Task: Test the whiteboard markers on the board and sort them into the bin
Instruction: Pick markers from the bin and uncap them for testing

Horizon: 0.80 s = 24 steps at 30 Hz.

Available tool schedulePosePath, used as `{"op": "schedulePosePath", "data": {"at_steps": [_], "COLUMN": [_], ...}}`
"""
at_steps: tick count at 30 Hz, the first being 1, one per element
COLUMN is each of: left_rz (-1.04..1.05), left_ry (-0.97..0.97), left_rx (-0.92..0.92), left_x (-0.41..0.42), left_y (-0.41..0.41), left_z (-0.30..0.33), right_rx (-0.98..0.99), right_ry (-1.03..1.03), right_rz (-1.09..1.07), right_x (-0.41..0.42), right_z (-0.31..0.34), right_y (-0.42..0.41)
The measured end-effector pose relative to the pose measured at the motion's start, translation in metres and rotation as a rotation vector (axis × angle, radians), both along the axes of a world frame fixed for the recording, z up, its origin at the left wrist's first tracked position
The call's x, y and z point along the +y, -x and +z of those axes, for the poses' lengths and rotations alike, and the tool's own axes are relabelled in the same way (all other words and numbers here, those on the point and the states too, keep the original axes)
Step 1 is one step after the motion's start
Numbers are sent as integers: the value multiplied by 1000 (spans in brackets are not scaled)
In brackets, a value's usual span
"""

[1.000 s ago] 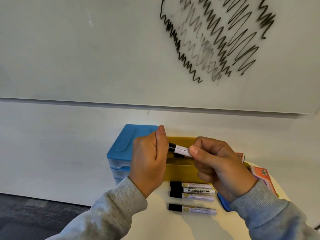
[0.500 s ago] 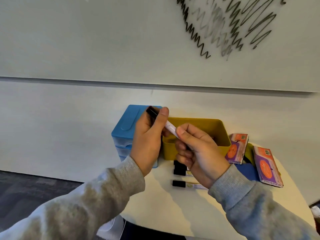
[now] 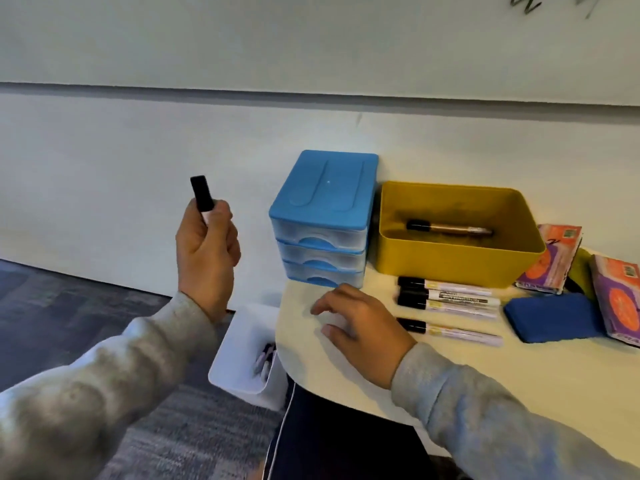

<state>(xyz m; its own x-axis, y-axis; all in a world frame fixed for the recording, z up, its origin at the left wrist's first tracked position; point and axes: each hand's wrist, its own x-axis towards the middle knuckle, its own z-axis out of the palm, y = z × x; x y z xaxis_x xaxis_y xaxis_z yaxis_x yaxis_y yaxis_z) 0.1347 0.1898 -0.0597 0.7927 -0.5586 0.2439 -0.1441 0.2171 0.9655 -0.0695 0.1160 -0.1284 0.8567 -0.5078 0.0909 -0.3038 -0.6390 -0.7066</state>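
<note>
Left hand (image 3: 207, 249) raised off to the left of the desk, fingers curled round a black-capped white whiteboard marker (image 3: 202, 195), cap end pointing up, barrel mostly hidden in the fist

Right hand (image 3: 360, 320) w/ fingers spread and relaxed, resting on the cream rounded desk (image 3: 450, 368) near its left edge, holding nothing

White plastic bin (image 3: 242, 355) below the desk's left edge, just beside it, under the left forearm; something purplish inside, too blurred to name

On the desk: blue-topped 3-drawer clear plastic organiser (image 3: 323, 220) against the wall, mustard-yellow rectangular plastic tub (image 3: 457, 261) touching or just beside its right side, 1 black-capped marker (image 3: 450, 228) lying inside the tub

In front of the tub, 4 black-capped white markers (image 3: 446, 299) lying roughly parallel, caps to the left: 3 bunched together, 1 apart nearer the right hand

Dark blue felt eraser (image 3: 550, 317) right of them, orange-and-purple packs (image 3: 620, 299) beyond

Whiteboard (image 3: 311, 46) above on the wall, black scribble traces (image 3: 526, 3) at top right corner
</note>
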Motion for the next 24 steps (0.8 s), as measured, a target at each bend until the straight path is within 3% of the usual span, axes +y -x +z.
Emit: {"op": "schedulePosePath", "data": {"at_steps": [3,6,10,14,17,19,24], "left_rz": [28,44,-114,-228,-312,-339,-337], "left_ry": [-80,-391,-937,-1212,-1440,-1526,-1552], "left_rx": [115,193,136,129,-63,-155,-163], "left_x": [7,6,3,7,12,14,14], "left_y": [-29,-55,-86,-106,-110,-109,-97], "left_z": [-52,-123,-209,-274,-303,-315,-326], "right_rx": [37,-21,-47,-9,25,45,46], "right_ry": [111,238,332,353,351,349,354], "right_rz": [60,49,14,45,52,60,54], "right_x": [-1,-3,-5,-2,-4,-6,-4], "right_z": [-20,-34,-39,-38,-37,-38,-37], "right_y": [-7,-17,-32,-31,-29,-32,-30]}}
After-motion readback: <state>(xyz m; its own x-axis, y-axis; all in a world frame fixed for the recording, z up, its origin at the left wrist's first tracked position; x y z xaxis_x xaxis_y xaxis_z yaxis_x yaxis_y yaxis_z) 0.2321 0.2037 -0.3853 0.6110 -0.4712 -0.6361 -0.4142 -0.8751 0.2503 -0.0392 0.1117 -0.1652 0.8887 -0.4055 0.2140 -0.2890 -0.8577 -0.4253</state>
